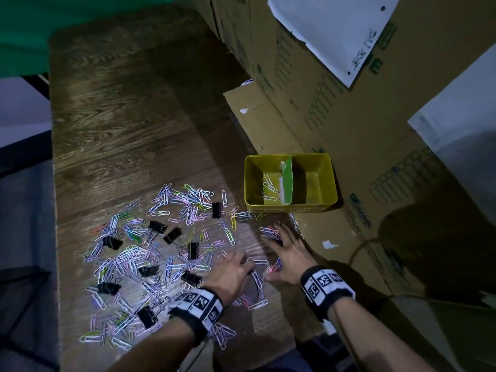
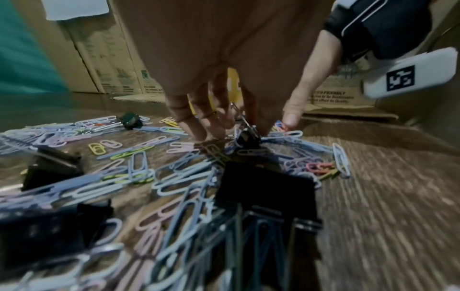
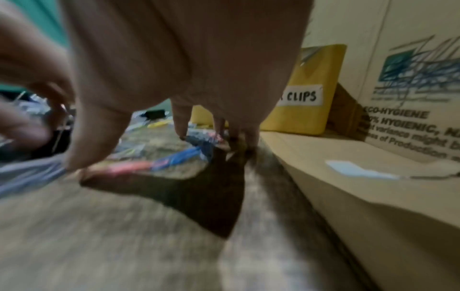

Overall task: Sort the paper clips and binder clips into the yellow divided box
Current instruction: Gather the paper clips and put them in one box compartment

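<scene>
Starting nearest: both forearms enter from the bottom edge, each with a black wrist band (image 1: 326, 287) carrying printed markers. Left hand (image 1: 230, 273) is palm down on the wooden table (image 1: 134, 116), fingers curled down onto a black binder clip (image 2: 245, 135); left wrist view shows the clip's wire handles up between the fingertips, but the grip itself is partly covered by the palm, so read it as a pinch with some doubt. Right hand (image 1: 288, 251) is just beside it, fingers spread, tips pressing on a small bunch of paper clips (image 1: 269, 232); right wrist view is heavily motion-blurred, only streaks of pink and blue under the fingers (image 3: 180, 126).

Loose pile of pastel clips (image 1: 150, 245) with black binder clips mixed in (image 1: 171, 234) covers the table left of the hands; counts not readable.

Yellow divided box (image 1: 331, 189) sits farther off, ahead of the right hand, against cardboard cartons (image 1: 349, 130). Green divider (image 1: 287, 183) splits it; left compartment holds a few paper clips, right compartment floor is in shadow. Its label is cut off by the hand in the right wrist view, only "CLIPS" legible.
</scene>
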Demonstrator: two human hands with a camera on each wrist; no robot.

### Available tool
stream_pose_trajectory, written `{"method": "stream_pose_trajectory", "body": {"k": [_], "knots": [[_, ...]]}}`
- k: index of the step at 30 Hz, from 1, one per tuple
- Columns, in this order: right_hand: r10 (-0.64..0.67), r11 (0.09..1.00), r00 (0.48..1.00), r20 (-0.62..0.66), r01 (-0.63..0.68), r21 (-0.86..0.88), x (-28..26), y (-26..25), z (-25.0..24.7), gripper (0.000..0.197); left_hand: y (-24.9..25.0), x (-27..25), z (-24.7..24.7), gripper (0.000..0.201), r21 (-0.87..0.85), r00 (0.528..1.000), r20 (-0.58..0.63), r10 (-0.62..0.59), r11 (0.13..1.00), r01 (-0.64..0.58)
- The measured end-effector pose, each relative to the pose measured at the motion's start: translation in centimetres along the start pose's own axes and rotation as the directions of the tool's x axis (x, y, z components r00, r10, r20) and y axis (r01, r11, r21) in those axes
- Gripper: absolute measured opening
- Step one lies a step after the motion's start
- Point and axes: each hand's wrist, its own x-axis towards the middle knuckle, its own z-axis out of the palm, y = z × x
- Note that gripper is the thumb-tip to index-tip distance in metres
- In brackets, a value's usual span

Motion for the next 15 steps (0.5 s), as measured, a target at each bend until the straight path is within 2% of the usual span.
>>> {"method": "stream_pose_trajectory", "body": {"k": [4, 6, 8, 10, 13, 15], "knots": [[-0.008, 1.0, 1.0, -0.024, 0.008, -0.004, -0.3, -0.5, 0.8, 0.094, -1.1, -0.4, -1.0, 0.023, -0.219, 0.992, -0.111, 0.063, 0.972, -0.086], [-0.022, 1.0, 0.999, -0.045, 0.022, -0.001, -0.6, -0.8, 1.0, 0.086, -2.0, -1.0, -2.1, 0.021, -0.266, 0.979, -0.2, 0.042, 0.959, -0.095], [-0.041, 0.999, 0.998, -0.056, 0.042, 0.002, -1.0, -1.2, 1.2, 0.078, -3.6, -1.7, -2.8, 0.018, -0.254, 0.972, -0.234, -0.003, 0.966, -0.058], [-0.039, 0.999, 0.997, -0.069, 0.04, 0.015, -1.3, -1.5, 1.1, 0.08, -5.6, -2.1, -3.2, 0.019, -0.225, 0.977, -0.199, -0.07, 0.974, 0.024], [0.019, 1.0, 0.998, -0.061, -0.02, -0.006, -1.5, -1.9, 1.0, 0.1, -7.4, -2.2, -4.1, 0.019, -0.111, 0.976, -0.112, -0.185, 0.979, 0.172], [0.069, 0.997, 0.996, -0.052, -0.071, -0.041, -1.7, -2.4, 1.1, 0.109, -7.4, -1.6, -4.7, 0.016, -0.009, 0.968, -0.195, -0.156, 0.988, 0.157]]}}
